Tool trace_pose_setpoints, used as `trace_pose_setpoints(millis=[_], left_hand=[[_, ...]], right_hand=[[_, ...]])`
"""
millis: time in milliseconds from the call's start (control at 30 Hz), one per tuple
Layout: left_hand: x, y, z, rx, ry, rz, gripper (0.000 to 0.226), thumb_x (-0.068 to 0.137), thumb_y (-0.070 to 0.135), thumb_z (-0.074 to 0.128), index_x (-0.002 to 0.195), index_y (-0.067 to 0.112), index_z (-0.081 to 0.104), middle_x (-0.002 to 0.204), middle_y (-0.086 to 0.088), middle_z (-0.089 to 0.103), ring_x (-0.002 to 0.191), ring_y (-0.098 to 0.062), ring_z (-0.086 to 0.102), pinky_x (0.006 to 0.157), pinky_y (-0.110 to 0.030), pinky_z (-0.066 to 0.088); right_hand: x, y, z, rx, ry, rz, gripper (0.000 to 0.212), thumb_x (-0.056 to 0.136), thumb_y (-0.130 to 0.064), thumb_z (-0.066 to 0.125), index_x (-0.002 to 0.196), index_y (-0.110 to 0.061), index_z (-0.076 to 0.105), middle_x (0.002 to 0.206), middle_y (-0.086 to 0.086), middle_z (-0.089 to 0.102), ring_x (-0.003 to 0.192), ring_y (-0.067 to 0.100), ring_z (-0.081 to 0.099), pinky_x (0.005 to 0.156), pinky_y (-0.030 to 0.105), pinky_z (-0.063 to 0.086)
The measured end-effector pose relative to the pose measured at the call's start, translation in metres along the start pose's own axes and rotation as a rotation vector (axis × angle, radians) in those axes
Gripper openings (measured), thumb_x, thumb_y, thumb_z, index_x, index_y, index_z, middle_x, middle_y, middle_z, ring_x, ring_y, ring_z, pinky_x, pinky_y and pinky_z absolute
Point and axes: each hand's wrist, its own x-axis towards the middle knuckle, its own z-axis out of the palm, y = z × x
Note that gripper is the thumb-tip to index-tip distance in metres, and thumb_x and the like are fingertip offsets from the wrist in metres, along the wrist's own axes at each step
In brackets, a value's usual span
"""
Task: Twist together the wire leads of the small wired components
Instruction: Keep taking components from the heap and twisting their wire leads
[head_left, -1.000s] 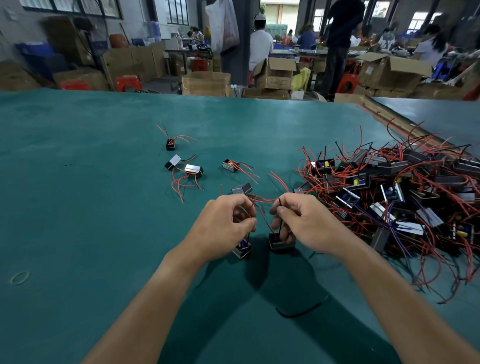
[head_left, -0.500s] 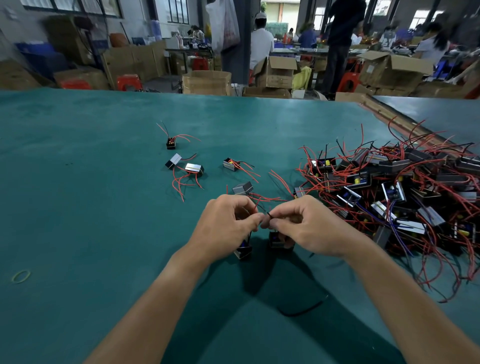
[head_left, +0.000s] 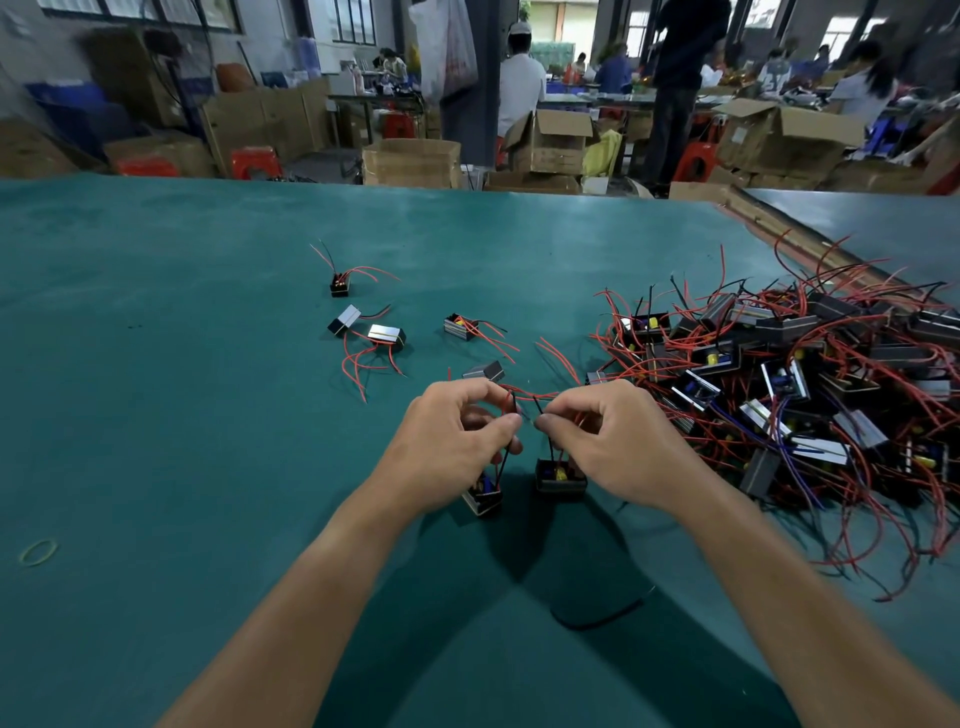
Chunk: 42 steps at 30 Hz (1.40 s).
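I see the left hand (head_left: 457, 441) and right hand (head_left: 613, 441) each pinching one black lead (head_left: 503, 462) above two components (head_left: 560, 475). Five loose units (head_left: 387, 335) lie beyond (the pile (head_left: 779, 374) defies counting).

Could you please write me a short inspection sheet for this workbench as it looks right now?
Surface: green table mat, shadowed under the arms.
Job's things: left component and right component stand apart below the hands; five loose components lie beyond; a pile of components sits at right.
Clutter: a rubber band at the near left.
Hands: left hand pinches the left black lead; right hand pinches the right black lead; fingertips nearly meet; whether the ends are twisted cannot be told.
Cables: red leads tangle around the pile; a loose black wire lies near the person.
Surroundings: cardboard boxes, red stools, people at benches behind.
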Motion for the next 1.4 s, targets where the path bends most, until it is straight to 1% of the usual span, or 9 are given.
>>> trace_pose_setpoints(millis=[233,500,733,933,1033,1133,1200,1300,1400], left_hand=[[0.000,0.006,0.003,-0.059,0.064,0.062,0.022,0.091,0.009,0.065,0.072,0.019,0.071,0.064,0.002,0.070,0.052,-0.006,0.057,0.050,-0.014,0.043],[-0.004,0.012,0.004,-0.243,0.053,-0.006,0.018,0.087,0.001,0.068,0.076,0.016,0.072,0.057,0.006,0.067,0.046,-0.003,0.053,0.046,-0.012,0.041],[-0.004,0.016,0.003,-0.287,0.012,-0.053,0.020,0.084,-0.005,0.068,0.079,0.014,0.072,0.056,0.003,0.067,0.052,-0.003,0.059,0.051,-0.015,0.048],[-0.004,0.015,0.003,-0.252,0.026,-0.055,0.020,0.084,-0.001,0.070,0.078,0.017,0.073,0.057,0.002,0.067,0.054,-0.008,0.055,0.053,-0.017,0.047],[-0.004,0.013,0.004,-0.226,0.015,-0.030,0.023,0.085,-0.001,0.069,0.077,0.021,0.074,0.059,0.003,0.068,0.053,-0.007,0.055,0.053,-0.018,0.048],[-0.004,0.011,0.005,-0.221,-0.011,-0.004,0.026,0.084,-0.003,0.068,0.079,0.022,0.074,0.062,0.002,0.069,0.053,-0.007,0.056,0.053,-0.020,0.049],[-0.003,0.010,0.006,-0.212,-0.011,0.004,0.027,0.084,-0.003,0.069,0.078,0.023,0.075,0.063,0.001,0.068,0.051,-0.010,0.053,0.056,-0.026,0.049],[-0.003,0.008,0.006,-0.181,-0.001,-0.005,0.026,0.083,0.002,0.072,0.073,0.026,0.078,0.054,0.000,0.060,0.048,-0.014,0.045,0.061,-0.038,0.044],[-0.003,0.007,0.006,-0.159,-0.022,0.014,0.025,0.083,0.004,0.073,0.075,0.027,0.078,0.055,-0.003,0.060,0.050,-0.016,0.047,0.059,-0.033,0.042]], right_hand=[[-0.001,-0.004,0.001,0.040,-0.021,-0.010,0.021,0.089,-0.021,0.069,0.068,-0.025,0.069,0.050,-0.013,0.052,0.047,0.001,0.042,0.050,0.012,0.031],[-0.002,-0.004,0.002,0.075,-0.075,-0.068,0.014,0.090,-0.020,0.068,0.077,-0.015,0.073,0.060,0.005,0.058,0.053,0.003,0.039,0.051,0.030,0.037],[0.000,-0.005,0.000,0.056,0.022,-0.012,0.007,0.086,-0.019,0.069,0.082,-0.023,0.075,0.068,-0.008,0.066,0.057,0.008,0.056,0.058,0.020,0.043],[0.002,-0.003,-0.007,0.148,0.099,0.043,0.015,0.088,-0.015,0.067,0.075,-0.020,0.074,0.047,-0.008,0.050,0.043,0.007,0.040,0.045,0.024,0.035],[0.001,-0.010,-0.006,0.224,0.076,0.026,0.011,0.088,-0.015,0.068,0.085,-0.021,0.077,0.059,0.005,0.066,0.053,0.029,0.058,0.048,0.040,0.050],[0.000,-0.012,-0.001,0.282,0.069,0.009,0.012,0.087,-0.014,0.071,0.087,-0.024,0.077,0.073,0.006,0.071,0.060,0.039,0.061,0.055,0.052,0.053],[-0.001,-0.010,-0.001,0.280,0.083,0.002,0.012,0.085,-0.013,0.072,0.086,-0.024,0.077,0.073,0.002,0.071,0.052,0.035,0.055,0.051,0.048,0.049],[-0.002,-0.007,-0.002,0.277,0.093,-0.013,0.011,0.082,-0.013,0.075,0.082,-0.024,0.076,0.066,-0.006,0.064,0.044,0.015,0.040,0.043,0.033,0.031],[-0.002,-0.009,-0.003,0.265,0.101,-0.019,0.011,0.080,-0.012,0.077,0.083,-0.022,0.073,0.065,-0.009,0.061,0.044,0.012,0.041,0.046,0.024,0.030]])
